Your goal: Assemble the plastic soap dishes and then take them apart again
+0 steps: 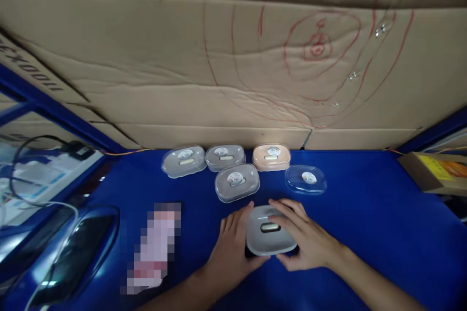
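A grey plastic box (258, 240) with rounded corners is held between my two hands, near the front of the blue table. Its upper face has a dark oval slot with a pale bar in it, and no clear cover shows on it. My left hand (231, 240) grips the left side, thumb at the near edge. My right hand (310, 238) closes round the right side, with fingers reaching over the top and the thumb low at the front. Just beyond the right hand lies a separate clear lid (296, 182) with a round label.
Several grey boxes (237, 192) and a peach box (260, 159), all under clear labelled lids, stand towards the cardboard wall (153, 58). Left are a blurred-out pinkish item (156, 238), a dark phone-like device (78, 248) and cables. A cardboard box (426, 175) sits at right.
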Demonstrator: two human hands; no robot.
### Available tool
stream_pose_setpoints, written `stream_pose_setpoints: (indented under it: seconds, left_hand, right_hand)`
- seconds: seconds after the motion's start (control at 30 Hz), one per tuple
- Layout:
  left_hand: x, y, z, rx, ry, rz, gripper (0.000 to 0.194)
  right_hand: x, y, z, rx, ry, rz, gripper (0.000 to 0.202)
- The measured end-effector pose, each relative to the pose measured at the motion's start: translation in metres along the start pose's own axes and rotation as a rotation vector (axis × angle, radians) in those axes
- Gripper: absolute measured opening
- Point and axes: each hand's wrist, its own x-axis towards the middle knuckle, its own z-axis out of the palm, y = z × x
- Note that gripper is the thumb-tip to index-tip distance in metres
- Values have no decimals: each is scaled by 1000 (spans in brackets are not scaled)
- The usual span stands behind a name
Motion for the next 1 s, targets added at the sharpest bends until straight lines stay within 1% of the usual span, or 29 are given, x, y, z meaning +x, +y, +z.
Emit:
stream_pose_setpoints:
  seconds: [0.17,0.3,0.53,0.63,0.77,0.9,1.0]
  left_hand:
    - [1,3,-2,-62,-33,-14,120]
    - [2,5,-4,-99,-66,38,118]
    - [6,11,-13,-19,-122,88,102]
    - [4,13,-15,26,-122,143,101]
    - [0,14,-14,58,-112,206,106]
    - [-3,15,-12,43,-90,246,107]
    - [-7,15,-8,4,-45,269,108]
  right_hand:
    - [5,0,0,-24,-35,-43,73]
    - [9,-4,3,-25,-37,-90,68]
    - [5,-8,8,-88,-41,-100,73]
    - [3,-9,9,-86,-58,-113,75]
    - [0,-10,14,-90,-43,-129,78]
    - [-3,-12,18,-81,-13,-144,81]
    - [-5,-13,20,-73,-2,-148,81]
